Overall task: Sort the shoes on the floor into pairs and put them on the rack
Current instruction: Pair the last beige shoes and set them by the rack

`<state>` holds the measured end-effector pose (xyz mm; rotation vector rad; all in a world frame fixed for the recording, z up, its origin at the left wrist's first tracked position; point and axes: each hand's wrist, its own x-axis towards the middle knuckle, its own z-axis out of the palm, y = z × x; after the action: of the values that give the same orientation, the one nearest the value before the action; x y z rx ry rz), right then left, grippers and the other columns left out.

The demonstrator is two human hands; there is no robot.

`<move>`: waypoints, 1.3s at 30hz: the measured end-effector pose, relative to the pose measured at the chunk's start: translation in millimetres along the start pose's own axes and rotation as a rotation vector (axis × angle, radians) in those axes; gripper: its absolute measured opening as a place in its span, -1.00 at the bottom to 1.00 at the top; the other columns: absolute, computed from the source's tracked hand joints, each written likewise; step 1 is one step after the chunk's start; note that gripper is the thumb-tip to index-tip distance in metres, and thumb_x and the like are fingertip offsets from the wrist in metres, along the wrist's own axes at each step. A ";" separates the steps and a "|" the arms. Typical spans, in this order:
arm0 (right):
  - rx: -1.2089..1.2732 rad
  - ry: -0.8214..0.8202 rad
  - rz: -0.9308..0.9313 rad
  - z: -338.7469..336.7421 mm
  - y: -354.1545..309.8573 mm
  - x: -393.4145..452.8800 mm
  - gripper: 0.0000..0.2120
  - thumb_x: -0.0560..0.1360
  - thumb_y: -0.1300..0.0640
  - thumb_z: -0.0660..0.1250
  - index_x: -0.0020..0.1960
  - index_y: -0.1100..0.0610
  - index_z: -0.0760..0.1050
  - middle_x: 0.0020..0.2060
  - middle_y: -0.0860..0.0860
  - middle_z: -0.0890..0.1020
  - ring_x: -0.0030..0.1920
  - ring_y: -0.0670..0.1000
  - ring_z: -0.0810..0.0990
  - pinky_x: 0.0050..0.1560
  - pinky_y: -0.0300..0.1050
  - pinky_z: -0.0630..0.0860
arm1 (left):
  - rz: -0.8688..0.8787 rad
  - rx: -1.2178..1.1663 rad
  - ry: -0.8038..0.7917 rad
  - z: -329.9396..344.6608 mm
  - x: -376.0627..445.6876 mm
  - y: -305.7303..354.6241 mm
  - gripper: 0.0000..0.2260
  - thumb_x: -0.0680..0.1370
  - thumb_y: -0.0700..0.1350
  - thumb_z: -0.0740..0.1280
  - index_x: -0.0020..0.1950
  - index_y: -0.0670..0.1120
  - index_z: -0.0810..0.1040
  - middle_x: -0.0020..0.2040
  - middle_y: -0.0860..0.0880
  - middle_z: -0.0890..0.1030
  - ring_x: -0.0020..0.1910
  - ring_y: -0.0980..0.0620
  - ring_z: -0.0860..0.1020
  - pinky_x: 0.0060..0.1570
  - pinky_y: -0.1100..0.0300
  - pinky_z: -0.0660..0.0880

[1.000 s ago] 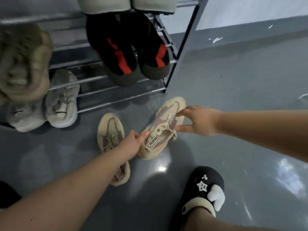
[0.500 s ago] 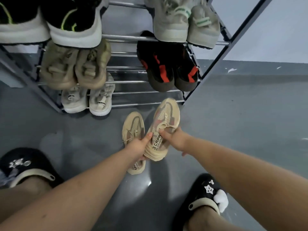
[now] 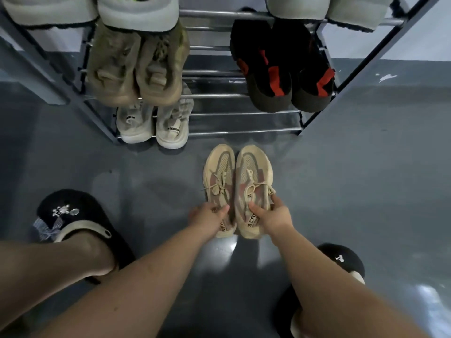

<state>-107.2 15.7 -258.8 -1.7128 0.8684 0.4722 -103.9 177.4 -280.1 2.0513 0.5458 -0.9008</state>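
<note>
Two beige mesh sneakers with pink panels sit side by side on the grey floor, toes toward the rack. My left hand [image 3: 208, 219] grips the heel end of the left sneaker [image 3: 218, 174]. My right hand [image 3: 273, 217] holds the heel end of the right sneaker [image 3: 252, 172], thumb inside the collar and index finger along its outer side. The metal shoe rack [image 3: 244, 131] stands just beyond them; the right half of its lowest shelf holds no shoes.
On the rack sit a white pair [image 3: 152, 124] at the bottom left, an olive pair [image 3: 136, 67] above it, a black-and-red pair [image 3: 284, 69] at right, and pale soles along the top. My feet wear black slippers [image 3: 73, 215], [image 3: 341, 262].
The right sneaker, earlier angled and apart, now lies parallel against the left one. My left hand went from the right sneaker to the left one's heel. The view pulled back.
</note>
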 end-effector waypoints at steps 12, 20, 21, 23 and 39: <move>-0.111 -0.125 0.054 2.9 28.4 37.7 -0.53 0.46 0.05 0.43 0.34 0.04 0.43 0.07 0.02 0.65 0.07 0.08 0.63 0.18 0.08 0.54 | -0.336 -0.641 -0.042 18.9 29.7 -17.1 -0.61 0.53 -0.05 0.35 0.30 -0.14 0.40 0.10 -0.08 0.59 -0.13 0.02 0.57 -0.26 0.18 0.48; 0.005 -0.125 0.101 -4.5 36.5 36.3 -0.37 0.37 0.20 0.52 0.37 0.15 0.35 0.03 0.06 0.61 0.05 0.14 0.63 0.12 0.19 0.56 | -0.319 -0.702 -0.059 14.9 26.8 -22.0 -0.56 0.52 -0.19 0.37 0.37 -0.15 0.34 0.25 -0.09 0.54 -0.01 0.04 0.49 -0.30 0.25 0.42; 0.007 -0.124 0.104 -6.5 36.6 35.5 -0.36 0.37 0.20 0.52 0.38 0.16 0.34 0.03 0.07 0.61 0.05 0.16 0.63 0.10 0.21 0.56 | -0.308 -0.702 -0.065 13.7 25.5 -22.2 -0.57 0.51 -0.18 0.37 0.35 -0.14 0.35 0.23 -0.08 0.53 -0.01 0.04 0.49 -0.27 0.24 0.43; 0.014 -0.130 0.095 -10.3 34.5 33.2 -0.37 0.38 0.19 0.51 0.38 0.16 0.35 -0.05 0.06 0.62 0.02 0.16 0.64 0.08 0.22 0.57 | -0.282 -0.698 -0.070 9.4 23.0 -22.1 -0.59 0.51 -0.16 0.38 0.32 -0.10 0.37 0.23 -0.07 0.53 0.03 0.03 0.48 -0.11 0.18 0.45; 0.177 -0.049 0.026 -35.7 7.6 18.3 -0.59 0.45 0.27 0.43 0.26 0.28 0.43 -0.17 0.03 0.61 -0.25 -0.01 0.61 -0.38 -0.18 0.62 | -0.083 -0.808 -0.128 -14.1 3.4 4.7 -0.73 0.50 -0.23 0.37 0.17 -0.12 0.42 0.12 -0.09 0.55 0.09 -0.08 0.53 -0.14 0.00 0.55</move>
<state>-105.1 -24.7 -265.1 -1.5241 0.8715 0.4399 -92.9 186.4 -274.4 1.2408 0.7736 -0.6918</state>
